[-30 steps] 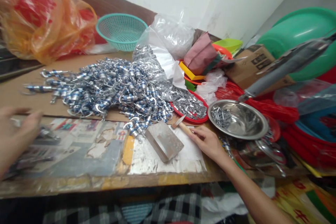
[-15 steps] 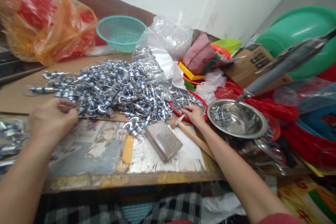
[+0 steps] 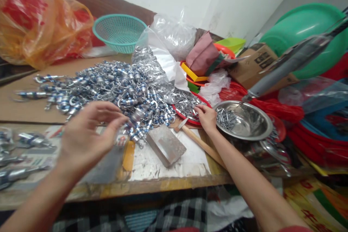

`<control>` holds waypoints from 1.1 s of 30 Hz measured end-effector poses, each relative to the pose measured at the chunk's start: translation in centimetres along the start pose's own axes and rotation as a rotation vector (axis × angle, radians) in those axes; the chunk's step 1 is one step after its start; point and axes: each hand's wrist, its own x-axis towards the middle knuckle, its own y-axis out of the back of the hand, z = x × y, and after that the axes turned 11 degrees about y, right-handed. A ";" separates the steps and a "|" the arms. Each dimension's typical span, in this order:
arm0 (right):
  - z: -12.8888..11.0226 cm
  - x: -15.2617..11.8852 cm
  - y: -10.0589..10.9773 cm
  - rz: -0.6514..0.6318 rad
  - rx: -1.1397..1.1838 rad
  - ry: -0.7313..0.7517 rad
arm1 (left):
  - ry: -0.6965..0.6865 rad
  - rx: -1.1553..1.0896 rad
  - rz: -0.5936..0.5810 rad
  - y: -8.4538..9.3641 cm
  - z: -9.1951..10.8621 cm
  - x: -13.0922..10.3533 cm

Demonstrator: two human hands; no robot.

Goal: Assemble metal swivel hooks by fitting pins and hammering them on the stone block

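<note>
My left hand (image 3: 91,134), smeared by motion, is over the table's left part with thumb and fingers curled around a blue-and-silver metal fitting (image 3: 137,115) at their tips. Behind it spreads a large pile of similar fittings (image 3: 100,79) with hooks. My right hand (image 3: 206,116) has its thumb and forefinger together at the edge of a red tray (image 3: 202,98) of small metal parts (image 3: 186,104); what they pinch is too small to name. Between the hands lie a metal block (image 3: 166,145) and a hammer (image 3: 201,143) with a wooden handle.
A steel bowl (image 3: 257,125) with metal pins (image 3: 226,117) stands right of my right hand. Several more fittings (image 3: 31,139) lie at the far left. Behind are a teal basket (image 3: 119,32), plastic bags and a carton (image 3: 254,65). A grey tool (image 3: 290,67) slants over the bowl.
My left hand has moved right from the pile's left front edge and now has a fitting at its fingertips. My right hand has shifted slightly at the red tray. The view has moved a little.
</note>
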 end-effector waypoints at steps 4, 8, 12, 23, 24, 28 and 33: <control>-4.3 -2.2 0.5 -0.022 0.151 0.013 | -0.374 0.195 -0.250 -4.8 -1.1 -3.0; -9.6 -6.4 1.6 -0.167 0.329 0.139 | -0.428 0.209 -0.273 -6.1 -2.3 -4.0; -12.2 -9.7 2.2 -0.259 0.352 0.333 | -0.290 0.113 -0.215 -5.8 -2.3 -4.5; -12.1 -10.4 1.9 -0.164 0.388 0.245 | -0.126 -0.070 -0.272 -7.6 -0.3 -4.0; -11.9 -10.7 1.6 -0.160 0.380 0.247 | -0.071 -0.107 -0.295 -7.7 -0.2 -3.9; -11.4 -11.5 0.8 -0.108 0.331 0.280 | -0.080 -0.135 -0.320 -7.2 -0.6 -3.6; -11.7 -11.1 1.2 -0.144 0.230 0.383 | -0.296 -0.049 -0.320 -6.5 -1.6 -2.9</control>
